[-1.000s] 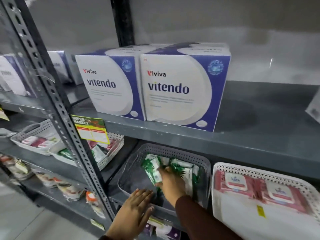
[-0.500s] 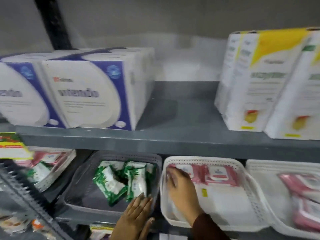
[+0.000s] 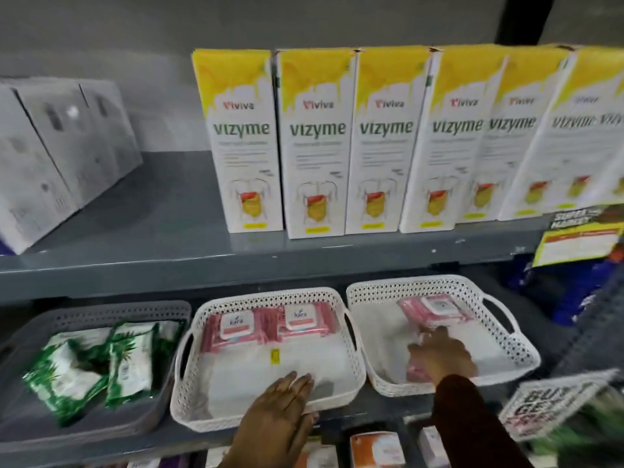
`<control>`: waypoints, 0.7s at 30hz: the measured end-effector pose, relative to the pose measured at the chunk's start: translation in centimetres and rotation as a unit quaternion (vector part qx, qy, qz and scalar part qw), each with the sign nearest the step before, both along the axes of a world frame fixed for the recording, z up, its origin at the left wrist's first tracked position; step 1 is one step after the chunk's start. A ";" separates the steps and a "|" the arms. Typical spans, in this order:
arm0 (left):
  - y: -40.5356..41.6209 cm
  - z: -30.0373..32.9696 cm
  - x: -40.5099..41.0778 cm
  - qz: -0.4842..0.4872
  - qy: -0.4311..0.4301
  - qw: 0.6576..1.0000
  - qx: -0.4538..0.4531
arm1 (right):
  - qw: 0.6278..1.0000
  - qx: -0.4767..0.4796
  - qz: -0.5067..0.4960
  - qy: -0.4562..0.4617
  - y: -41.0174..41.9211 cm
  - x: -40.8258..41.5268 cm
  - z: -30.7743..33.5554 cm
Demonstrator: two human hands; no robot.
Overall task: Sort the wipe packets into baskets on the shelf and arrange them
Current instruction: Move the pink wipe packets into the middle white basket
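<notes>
Three baskets stand in a row on the lower shelf. The grey basket (image 3: pixel 101 310) at left holds green wipe packets (image 3: pixel 128 359). Two pink wipe packets (image 3: pixel 236 327) lie side by side at the back of the middle white basket (image 3: pixel 270 295). My left hand (image 3: pixel 280 413) rests flat on that basket's front rim and holds nothing. In the right white basket (image 3: pixel 415 282) one pink packet (image 3: pixel 435 307) lies at the back. My right hand (image 3: pixel 442 356) covers and grips a second pink packet (image 3: pixel 416 374) near the front of that basket.
Yellow and white Vizyme boxes (image 3: pixel 314 146) line the upper shelf, with white boxes (image 3: pixel 60 146) to their left. A price tag (image 3: pixel 580 238) hangs off the shelf edge at right. A blurred sign (image 3: pixel 557 407) sits low right. More packets (image 3: pixel 374 447) lie on the shelf below.
The view swung right. My right hand went from the middle white basket into the right one, onto a pink packet. My left hand shifted from the grey basket's rim to the middle basket's rim.
</notes>
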State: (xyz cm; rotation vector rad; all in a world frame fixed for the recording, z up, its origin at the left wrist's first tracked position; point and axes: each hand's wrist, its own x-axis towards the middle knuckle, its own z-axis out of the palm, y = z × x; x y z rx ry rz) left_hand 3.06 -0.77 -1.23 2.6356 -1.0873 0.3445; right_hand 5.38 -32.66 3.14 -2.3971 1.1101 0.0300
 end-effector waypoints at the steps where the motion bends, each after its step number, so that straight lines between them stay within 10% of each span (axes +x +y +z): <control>1: -0.3 -0.1 0.0 0.004 0.005 1.000 0.002 | 1.000 0.005 0.004 0.000 -0.4 0.0 -0.1; 13: 2.2 -1.1 -0.5 0.117 -0.008 0.993 0.027 | 0.899 0.118 0.221 -0.358 6.0 -0.4 3.5; 21: 2.2 -1.4 -0.7 0.122 0.024 0.991 0.039 | 0.898 0.029 0.392 -0.197 14.5 3.6 -0.5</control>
